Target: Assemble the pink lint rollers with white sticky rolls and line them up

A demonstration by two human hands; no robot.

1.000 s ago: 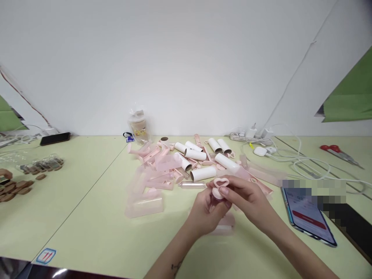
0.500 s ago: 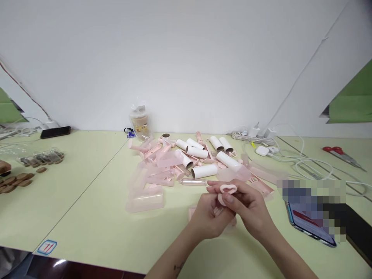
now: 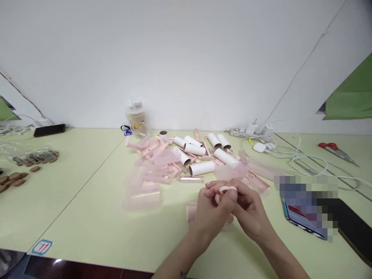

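Observation:
My left hand (image 3: 211, 213) and my right hand (image 3: 248, 207) meet over the near part of the table, fingers curled together. Between them is a small pale pink loop-shaped piece (image 3: 227, 189), its lower part covered by my fingers. Both thumbs press near it. Under my hands lies a pink part (image 3: 191, 213), mostly hidden. Just beyond, a clear tube (image 3: 190, 179) lies flat. Behind it spreads a pile of white cardboard tubes (image 3: 202, 168), pink plastic parts (image 3: 257, 181) and translucent pink sleeves (image 3: 142, 199).
A bagged cup (image 3: 137, 120) stands by the wall. At right are a phone (image 3: 303, 223), white cables (image 3: 310, 159) and red-handled scissors (image 3: 334, 149). At left lie brown oval pieces (image 3: 13, 180) and a dark phone (image 3: 50, 130).
My left thumb has moved up and right onto the loop-shaped piece, which now shows less of its opening. The whole view has shifted slightly.

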